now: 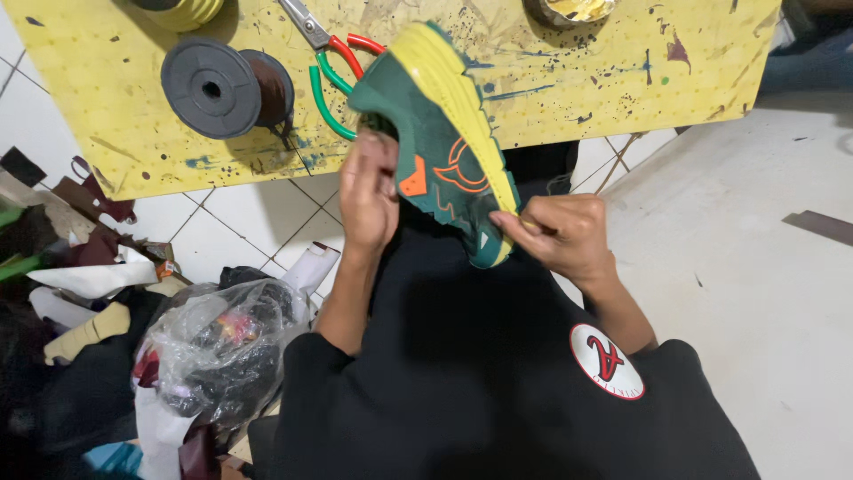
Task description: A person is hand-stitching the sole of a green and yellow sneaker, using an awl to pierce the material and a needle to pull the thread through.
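The green shoe [442, 142] with its yellow sole and orange markings is held up off the work surface, tilted on its side, sole turned up and to the right, in front of the person's black-shirted chest and partly over the near edge of the yellow board [622, 62]. The left hand [369, 191] closes around the upper near the shoe's opening — fingers curled in and pressed against the green fabric. The right hand [564, 233] pinches the lower end of the shoe, thumb and fingertips clamped at the sole's edge.

Behind the shoe, on the paint-flecked board, a pair of scissors [330, 55] with red and green handles lies just beside the shoe's upper end, and to their left a dark spool [227, 89] lies on its side. Two round containers sit at the board's far edge, cut off by the view.

Down to the left, on the tiled floor, a crumpled clear plastic bag [218, 351] sits among scraps of material.
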